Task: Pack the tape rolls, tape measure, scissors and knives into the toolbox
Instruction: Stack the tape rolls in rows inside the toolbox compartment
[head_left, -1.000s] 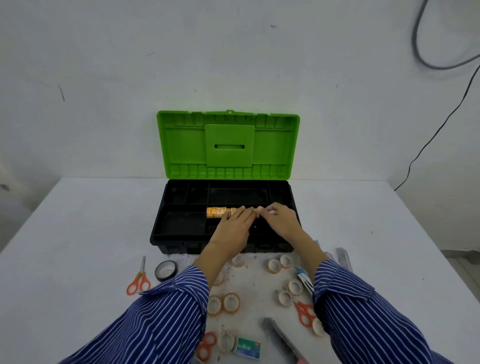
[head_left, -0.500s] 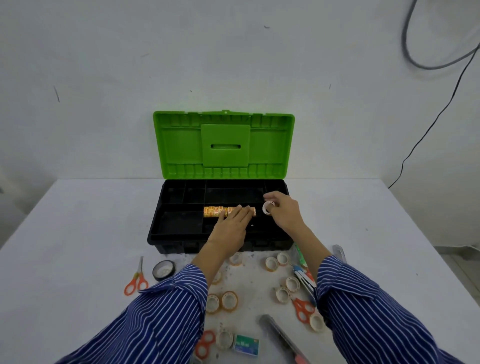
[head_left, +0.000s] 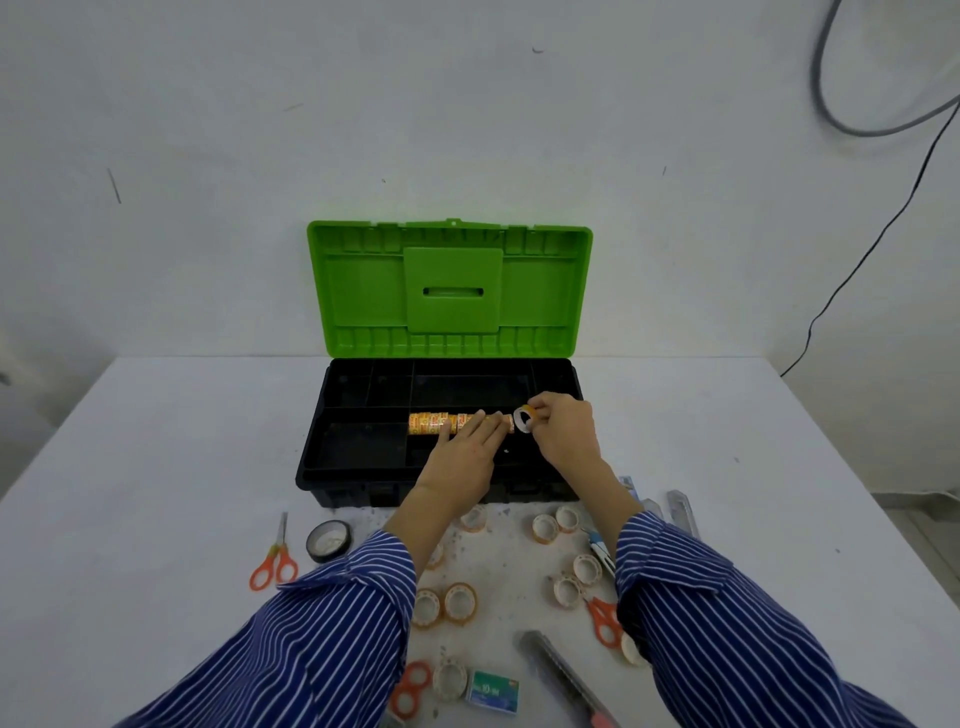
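A black toolbox sits on a white table with its green lid standing open against the wall. Inside the box, a row of small tape rolls stands on edge, side by side, in a middle part of the tray.

The left hand lies flat with straight fingers, and its fingertips rest on the right end of the row. The right hand pinches one small tape roll between thumb and fingers, just beside the end of the row.

More small tape rolls lie loose on the table in front of the box, between the two striped sleeves. A black tape roll lies to the left, near orange scissors. A second pair of orange scissors pokes out by the right sleeve, and a third pair lies at the bottom. A long grey knife lies near the bottom, beside a small green box. Another knife lies right of the toolbox. I cannot tell where the tape measure is.
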